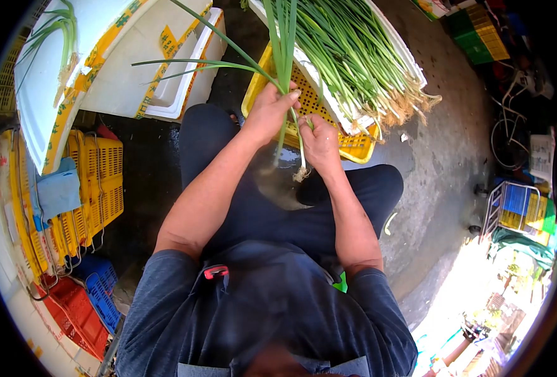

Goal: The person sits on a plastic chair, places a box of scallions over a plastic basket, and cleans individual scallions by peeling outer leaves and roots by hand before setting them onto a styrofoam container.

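Observation:
My left hand (269, 112) is closed around a green onion (284, 50) whose long leaves fan out upward and to the left. Close beside it, to the right, my right hand (319, 139) pinches part of the same plant near its stem. The white stalk (301, 154) hangs between my hands, with its roots at the lower end. Just beyond my hands, a large pile of green onions (347, 56) lies in a white foam box, roots pointing right. That box rests on a yellow crate (357, 149).
White foam boxes (118, 85) stand at the upper left, with some onion on one. Stacked yellow crates (105, 188), a blue crate (102, 292) and a red crate (74, 314) are at the left. A metal cart (511, 204) stands at the right on the concrete floor (435, 169).

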The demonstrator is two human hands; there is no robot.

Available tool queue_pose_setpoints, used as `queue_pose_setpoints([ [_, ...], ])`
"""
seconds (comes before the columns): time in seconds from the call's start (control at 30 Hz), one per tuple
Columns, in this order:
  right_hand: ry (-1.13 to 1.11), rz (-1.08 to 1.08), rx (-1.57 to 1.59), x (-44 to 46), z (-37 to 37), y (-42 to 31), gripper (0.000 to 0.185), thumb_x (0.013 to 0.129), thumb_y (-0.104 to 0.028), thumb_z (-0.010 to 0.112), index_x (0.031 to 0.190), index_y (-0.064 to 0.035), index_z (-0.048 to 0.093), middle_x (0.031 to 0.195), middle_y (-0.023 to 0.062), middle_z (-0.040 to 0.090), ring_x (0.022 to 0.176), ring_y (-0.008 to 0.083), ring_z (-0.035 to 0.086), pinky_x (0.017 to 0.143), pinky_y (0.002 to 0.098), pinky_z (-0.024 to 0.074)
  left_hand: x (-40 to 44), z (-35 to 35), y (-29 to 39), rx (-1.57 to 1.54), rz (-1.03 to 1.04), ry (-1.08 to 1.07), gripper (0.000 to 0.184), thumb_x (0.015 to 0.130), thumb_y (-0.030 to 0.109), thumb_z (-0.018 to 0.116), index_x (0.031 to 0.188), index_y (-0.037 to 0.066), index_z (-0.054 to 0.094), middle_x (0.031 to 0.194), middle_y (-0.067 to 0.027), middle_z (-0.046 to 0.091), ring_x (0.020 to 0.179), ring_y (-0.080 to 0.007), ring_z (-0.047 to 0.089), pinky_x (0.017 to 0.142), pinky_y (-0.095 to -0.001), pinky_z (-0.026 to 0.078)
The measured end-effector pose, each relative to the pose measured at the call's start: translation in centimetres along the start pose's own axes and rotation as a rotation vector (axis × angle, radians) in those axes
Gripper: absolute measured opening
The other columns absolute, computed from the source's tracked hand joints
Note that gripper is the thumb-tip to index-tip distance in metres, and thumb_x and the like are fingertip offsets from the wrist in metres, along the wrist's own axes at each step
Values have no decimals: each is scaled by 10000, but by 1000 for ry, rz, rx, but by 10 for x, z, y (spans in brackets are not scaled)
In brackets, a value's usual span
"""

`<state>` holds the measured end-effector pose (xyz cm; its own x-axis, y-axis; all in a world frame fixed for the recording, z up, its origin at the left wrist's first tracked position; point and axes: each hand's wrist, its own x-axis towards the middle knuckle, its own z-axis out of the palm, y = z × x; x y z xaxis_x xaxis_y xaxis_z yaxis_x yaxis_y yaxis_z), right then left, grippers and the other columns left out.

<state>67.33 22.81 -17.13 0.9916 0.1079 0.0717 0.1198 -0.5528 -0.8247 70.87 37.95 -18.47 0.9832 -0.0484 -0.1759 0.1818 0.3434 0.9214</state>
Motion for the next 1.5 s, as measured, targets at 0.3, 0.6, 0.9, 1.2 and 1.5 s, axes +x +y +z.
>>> queue_pose_setpoints([
  [0.3, -37, 103, 57, -1, -3, -4, 196, 954, -148, 560, 904, 33, 621, 692, 231, 597, 617, 322, 615, 608, 416, 479, 2, 1, -1, -16, -7, -5, 236, 992, 145, 612, 1196, 45, 547, 938, -41, 603, 852, -127, 596, 757, -273, 477],
  [0.6, 110, 290, 460, -3, 8, 30, 232, 1005, -196, 513, 934, -2, 617, 730, 7, 572, 636, 101, 520, 586, 285, 474, -1, -2, 11, -160, -141, -21, 251, 1041, 179, 522, 1274, 87, 499, 984, -88, 611, 890, -175, 609, 742, -333, 531],
  [0.9, 84, 404, 862, -2, -10, 22, 173, 1031, -194, 476, 964, -49, 541, 831, 101, 644, 448, 79, 386, 580, 324, 555, 0, -3, 8, -204, -144, -3, 298, 1036, 172, 507, 1282, 11, 461, 972, -124, 616, 774, -216, 624, 683, -354, 575],
  [1.2, 190, 461, 1201, -5, -57, 8, 99, 995, -142, 500, 930, -67, 510, 726, 81, 571, 448, 115, 390, 720, 417, 594, -1, -6, 11, -221, -197, 30, 207, 1044, 168, 513, 1223, 65, 496, 912, -97, 601, 803, -197, 623, 690, -354, 565],
  [1.5, 22, 496, 797, -13, -57, 16, 212, 947, 7, 460, 1087, 7, 620, 758, 2, 536, 497, 64, 417, 671, 313, 587, 0, -3, 11, -289, -180, -26, 268, 1035, 148, 524, 1286, 62, 485, 979, -92, 596, 871, -183, 619, 728, -382, 584],
])
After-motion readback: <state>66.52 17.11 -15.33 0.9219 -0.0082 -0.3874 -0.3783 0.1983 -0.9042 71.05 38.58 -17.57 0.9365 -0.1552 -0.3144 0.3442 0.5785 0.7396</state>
